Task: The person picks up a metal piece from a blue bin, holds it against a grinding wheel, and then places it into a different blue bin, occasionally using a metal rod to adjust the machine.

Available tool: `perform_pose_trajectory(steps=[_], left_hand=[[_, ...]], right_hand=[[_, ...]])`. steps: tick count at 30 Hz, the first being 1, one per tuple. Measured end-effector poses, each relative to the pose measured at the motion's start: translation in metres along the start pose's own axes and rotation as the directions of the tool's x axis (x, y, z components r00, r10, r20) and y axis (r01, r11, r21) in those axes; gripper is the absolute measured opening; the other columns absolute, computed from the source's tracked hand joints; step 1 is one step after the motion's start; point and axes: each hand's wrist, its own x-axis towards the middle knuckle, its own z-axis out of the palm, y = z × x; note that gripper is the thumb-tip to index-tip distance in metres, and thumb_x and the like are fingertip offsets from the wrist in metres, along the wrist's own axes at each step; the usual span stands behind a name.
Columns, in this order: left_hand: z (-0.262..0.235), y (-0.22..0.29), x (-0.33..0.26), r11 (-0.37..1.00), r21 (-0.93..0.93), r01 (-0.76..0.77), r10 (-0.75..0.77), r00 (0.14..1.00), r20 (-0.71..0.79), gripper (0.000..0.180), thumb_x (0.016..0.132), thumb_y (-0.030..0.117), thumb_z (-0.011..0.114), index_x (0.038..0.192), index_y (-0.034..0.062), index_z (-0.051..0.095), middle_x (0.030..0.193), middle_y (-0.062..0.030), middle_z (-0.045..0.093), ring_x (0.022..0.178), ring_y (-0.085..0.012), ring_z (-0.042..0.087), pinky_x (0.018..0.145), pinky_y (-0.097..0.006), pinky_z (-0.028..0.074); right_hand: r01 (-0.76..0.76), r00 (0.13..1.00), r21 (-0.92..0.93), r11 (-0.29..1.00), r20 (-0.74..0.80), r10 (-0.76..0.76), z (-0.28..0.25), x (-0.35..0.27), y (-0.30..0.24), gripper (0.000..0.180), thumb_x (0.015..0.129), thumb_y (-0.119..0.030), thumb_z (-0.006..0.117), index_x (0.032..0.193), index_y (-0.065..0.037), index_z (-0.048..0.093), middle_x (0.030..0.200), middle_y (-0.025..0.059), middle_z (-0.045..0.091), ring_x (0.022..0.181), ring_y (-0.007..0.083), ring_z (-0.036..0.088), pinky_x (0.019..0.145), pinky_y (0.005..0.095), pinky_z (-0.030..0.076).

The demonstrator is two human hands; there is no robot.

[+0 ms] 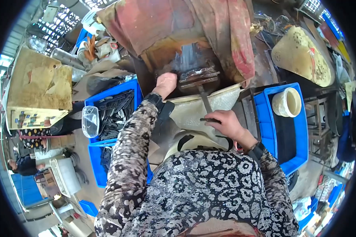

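My left hand [166, 83] is closed beside the left end of a worn metal ledge [198, 78] in the machine opening. Anything inside its fingers is hidden. Behind the ledge shows a blurred grey, wheel-like surface [188, 57]. Closer to my body, my right hand [229, 125] grips a dark flat metal piece [212, 120], its end sticking out to the left. A grey metal bar [205, 99] runs from the ledge down toward this hand. Stained red-brown cloth [162, 23] drapes over the machine, and a pale sheet [190, 114] hangs below the opening.
A blue bin [137, 93] of dark flat metal pieces stands left, a clear plastic container [90, 121] at its edge. Below it is another blue bin [97, 168]. To the right, a blue bin [267, 118] carries a white bucket [280, 106]. A worn yellowish box [39, 85] sits far left.
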Motion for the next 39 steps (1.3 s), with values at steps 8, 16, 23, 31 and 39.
perform_pose_trajectory(steps=[8,16,23,31,39], left_hand=[[-0.024,-0.002,-0.013,0.930,-0.256,0.262,-0.264,0.964,0.028,0.021,0.083,0.026,0.057,0.079,0.0096,0.070,0.081,-0.0161,0.066,0.077,-0.0345,0.065,0.067,-0.044,0.053],[-0.112,0.081,-0.062,0.933,-0.321,0.166,-0.254,0.932,-0.257,0.022,0.085,0.026,0.057,0.084,0.0067,0.068,0.085,-0.0178,0.067,0.076,-0.0381,0.064,0.069,-0.046,0.052],[-0.091,0.101,-0.090,0.857,-0.516,0.012,-0.149,0.962,-0.227,0.037,0.082,0.006,0.057,0.119,0.0068,0.057,0.095,-0.0210,0.066,0.072,-0.0329,0.066,0.066,-0.040,0.054],[-0.120,0.109,-0.078,0.496,-0.863,0.097,-0.250,0.967,-0.036,0.056,0.082,-0.004,0.052,0.136,0.0025,0.041,0.110,-0.0209,0.062,0.085,-0.0249,0.067,0.071,-0.033,0.055],[-0.041,0.177,-0.054,0.839,-0.481,-0.255,-0.003,0.882,-0.471,0.051,0.084,-0.001,0.049,0.135,0.0009,0.043,0.130,-0.0239,0.048,0.109,-0.0261,0.058,0.090,-0.032,0.049]], right_hand=[[-0.365,0.815,0.726,0.583,-0.054,0.577,-0.022,0.034,0.030,0.019,0.092,-0.012,0.056,0.109,-0.003,0.057,0.083,0.0074,0.064,0.083,0.0198,0.064,0.073,0.0313,0.049],[-0.032,0.746,0.999,0.026,0.007,0.666,0.011,0.118,0.014,0.025,0.091,-0.007,0.055,0.115,-0.002,0.050,0.101,0.0134,0.060,0.091,0.0258,0.063,0.082,0.0392,0.052],[0.031,0.734,0.999,0.037,-0.048,0.677,0.027,0.114,0.016,0.019,0.093,-0.008,0.054,0.110,-0.002,0.052,0.094,0.0110,0.060,0.080,0.0211,0.059,0.077,0.0354,0.052],[-0.159,0.789,0.939,0.304,-0.065,0.611,-0.005,0.058,0.016,0.017,0.093,-0.011,0.056,0.108,-0.003,0.055,0.091,0.0070,0.060,0.074,0.0160,0.055,0.073,0.0293,0.048],[-0.031,0.608,0.993,0.118,-0.075,0.790,0.015,0.055,0.018,0.016,0.092,-0.013,0.054,0.105,-0.003,0.056,0.094,0.0028,0.061,0.085,0.0153,0.058,0.076,0.0291,0.046]])
